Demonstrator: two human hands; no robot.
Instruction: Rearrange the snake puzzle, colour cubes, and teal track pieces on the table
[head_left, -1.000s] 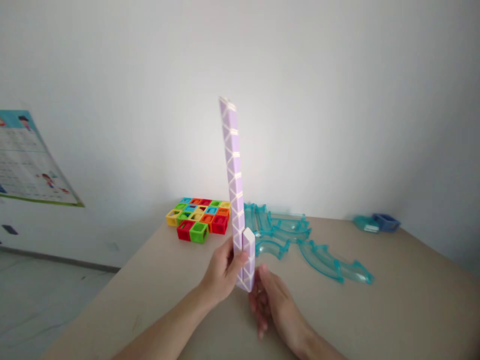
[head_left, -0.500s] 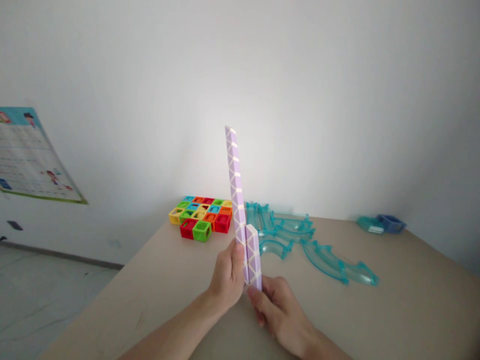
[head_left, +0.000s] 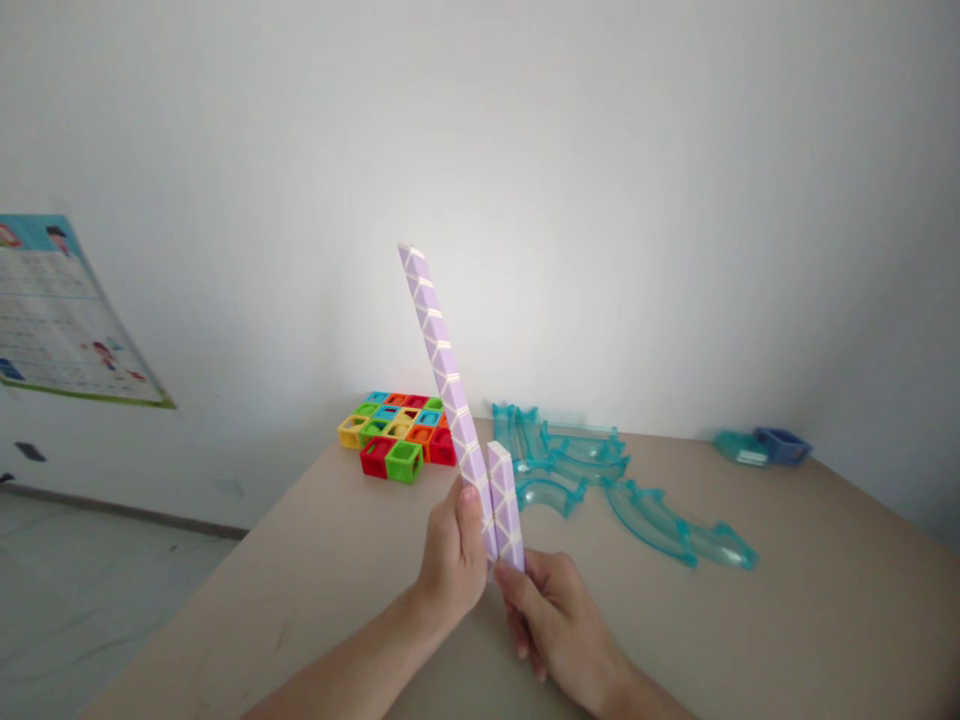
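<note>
A lilac and white snake puzzle (head_left: 442, 365) is held up over the table. It is folded near its lower end, so a long straight section leans up to the left beside a short upright section. My left hand (head_left: 454, 550) is closed round the lower part of the long section, thumb along its face. My right hand (head_left: 559, 620) pinches the bottom of the short section between thumb and fingers. The fold at the bottom is partly hidden by my hands.
Colourful cube blocks (head_left: 405, 460) lie grouped at the table's back left. Clear teal track pieces (head_left: 652, 520) spread behind and right of my hands. A blue block (head_left: 782, 446) and a teal piece (head_left: 741, 447) sit at the back right. The wall stands behind the table (head_left: 337, 560).
The long section of the snake puzzle has tipped to the left, its top end moving furthest. Both hands keep hold in nearly the same place.
</note>
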